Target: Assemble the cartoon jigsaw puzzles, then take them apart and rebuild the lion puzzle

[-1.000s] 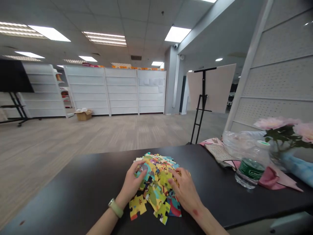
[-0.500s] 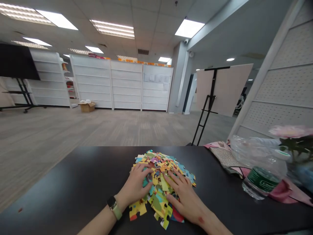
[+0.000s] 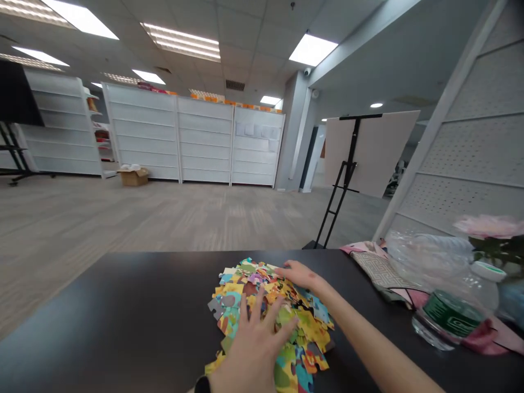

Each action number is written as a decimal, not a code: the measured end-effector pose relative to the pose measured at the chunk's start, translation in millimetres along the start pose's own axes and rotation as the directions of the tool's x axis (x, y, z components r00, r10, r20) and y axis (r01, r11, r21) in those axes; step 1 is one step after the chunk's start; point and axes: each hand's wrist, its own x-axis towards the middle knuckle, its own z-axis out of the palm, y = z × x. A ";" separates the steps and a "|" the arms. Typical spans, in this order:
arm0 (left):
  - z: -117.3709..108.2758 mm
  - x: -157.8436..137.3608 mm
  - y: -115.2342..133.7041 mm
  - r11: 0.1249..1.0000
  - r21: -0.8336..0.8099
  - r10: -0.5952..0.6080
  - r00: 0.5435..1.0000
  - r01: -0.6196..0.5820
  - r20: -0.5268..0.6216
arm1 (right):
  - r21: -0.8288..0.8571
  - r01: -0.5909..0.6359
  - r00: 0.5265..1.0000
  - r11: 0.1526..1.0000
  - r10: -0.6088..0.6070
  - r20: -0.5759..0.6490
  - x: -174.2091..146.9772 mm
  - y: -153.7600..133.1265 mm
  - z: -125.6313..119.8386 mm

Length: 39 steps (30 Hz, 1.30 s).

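Observation:
A heap of colourful jigsaw puzzle pieces (image 3: 309, 326) lies on the black table (image 3: 135, 316) in front of me. My left hand (image 3: 256, 341) rests over the near part of the heap, palm down with its fingers spread. At the heap's far right edge, my right hand (image 3: 301, 274) is laid with its fingers stretched over the pieces. Neither hand grips a piece that I can see. A dark watch (image 3: 202, 384) shows at my left wrist, cut by the frame's lower edge.
On the right stand a clear bottle with a green label (image 3: 454, 314), crumpled clear plastic (image 3: 429, 256) and a pink flower (image 3: 489, 225), by a patterned cloth (image 3: 370, 265). Beyond the table are an easel with a board (image 3: 376, 153), white shelves (image 3: 207, 139) and a cardboard box (image 3: 134, 176).
My right hand has moved to the far right edge of the heap. My left hand has shifted right and nearer, onto the pieces. The heap looks more spread, and the view has turned slightly.

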 end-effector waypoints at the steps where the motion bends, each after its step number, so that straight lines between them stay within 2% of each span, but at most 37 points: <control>1: 3.7 1.5 6.1 1.000 0.004 0.004 1.000 -0.004 0.003 | -0.010 -0.001 0.999 1.000 0.001 0.041 5.2 -6.6 0.4; 4: 5.5 5.3 15.2 0.999 -0.015 -0.036 0.999 0.036 0.003 | -0.035 -0.007 0.990 0.999 0.012 0.141 10.1 -26.4 4.3; 8: 2.1 4.3 15.2 0.994 -0.048 -0.102 0.995 0.101 -0.003 | -0.035 -0.022 0.977 0.999 0.029 0.213 3.1 -48.7 11.2; 14: 2.8 3.2 14.4 0.992 -0.065 -0.117 0.991 0.112 -0.071 | 0.012 -0.036 0.974 0.999 0.032 0.226 -13.4 -67.2 17.5; 20: -10.9 -2.3 11.7 0.987 -0.101 -0.132 0.985 0.121 -0.110 | 0.117 -0.050 0.971 0.992 0.020 0.238 -34.5 -69.2 25.3; 23: -14.3 -5.0 5.4 0.988 -0.100 -0.134 0.980 0.120 -0.145 | 0.190 -0.031 0.976 0.981 -0.012 0.218 -42.9 -67.1 24.6; 28: -7.1 -3.2 -7.6 0.984 -0.111 -0.161 0.963 0.140 -0.216 | 0.334 0.029 0.976 0.942 -0.098 0.194 -57.7 -68.9 18.9; 35: -2.2 -0.3 -18.3 0.987 -0.122 -0.137 0.936 0.103 -0.325 | 0.452 0.200 0.977 0.869 -0.212 -0.025 -73.8 -73.8 29.3; 39: -4.4 1.3 -24.5 0.989 -0.116 -0.121 0.932 0.086 -0.341 | 0.499 0.209 0.976 0.841 -0.211 -0.054 -78.6 -64.3 23.2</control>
